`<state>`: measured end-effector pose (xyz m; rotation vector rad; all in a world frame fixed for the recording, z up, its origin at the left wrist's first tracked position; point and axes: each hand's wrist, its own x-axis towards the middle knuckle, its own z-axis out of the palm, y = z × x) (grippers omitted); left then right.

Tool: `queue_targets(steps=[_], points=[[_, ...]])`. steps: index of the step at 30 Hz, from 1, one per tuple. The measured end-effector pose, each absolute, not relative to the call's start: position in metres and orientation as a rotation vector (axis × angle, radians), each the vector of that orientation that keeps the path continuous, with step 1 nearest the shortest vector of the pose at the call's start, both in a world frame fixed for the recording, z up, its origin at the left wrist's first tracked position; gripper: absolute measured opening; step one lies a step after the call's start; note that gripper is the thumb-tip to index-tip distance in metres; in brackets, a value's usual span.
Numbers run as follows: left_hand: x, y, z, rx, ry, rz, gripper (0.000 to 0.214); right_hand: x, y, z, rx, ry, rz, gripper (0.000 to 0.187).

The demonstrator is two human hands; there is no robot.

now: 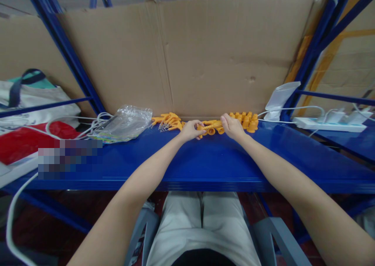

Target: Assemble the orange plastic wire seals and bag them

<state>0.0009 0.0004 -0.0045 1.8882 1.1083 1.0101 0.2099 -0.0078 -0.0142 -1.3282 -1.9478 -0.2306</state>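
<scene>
Both hands reach to the back of the blue shelf, over small orange plastic parts. My right hand [233, 127] is closed, thumb on top, on the end of a long thin orange plastic piece [216, 124]. My left hand [191, 130] pinches at the piece's other end; its exact shape is too small to tell. Below the piece lie round, hollow orange parts [211, 131]. Left of my left hand is a pile of orange hand-shaped pieces [170, 119] with thin metal chains. Beside my right hand, several orange cup-like parts [247, 121] stand in rows.
A clear plastic bag [125, 123] and white cables [99, 119] lie to the left, near a red item [26, 139]. A cardboard sheet [211, 59] walls off the back of the blue shelf [205, 164]. At right are a white power strip [328, 124] and blue posts [318, 51].
</scene>
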Motion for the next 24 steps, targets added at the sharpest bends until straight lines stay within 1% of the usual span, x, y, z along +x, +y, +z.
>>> queue_targets(steps=[8, 17, 24], points=[[0.001, 0.005, -0.012, 1.981, 1.109, 1.090, 0.022, 0.209, -0.009, -0.010, -1.409, -1.898, -0.228, 0.034], [0.004, 0.009, -0.019, 2.187, 1.224, 1.200, 0.023, 0.209, -0.003, -0.013, -1.439, -1.867, -0.221, 0.034], [0.007, 0.006, -0.018, 1.973, 1.103, 1.137, 0.022, 0.208, -0.004, -0.014, -1.415, -1.858, -0.278, 0.036]])
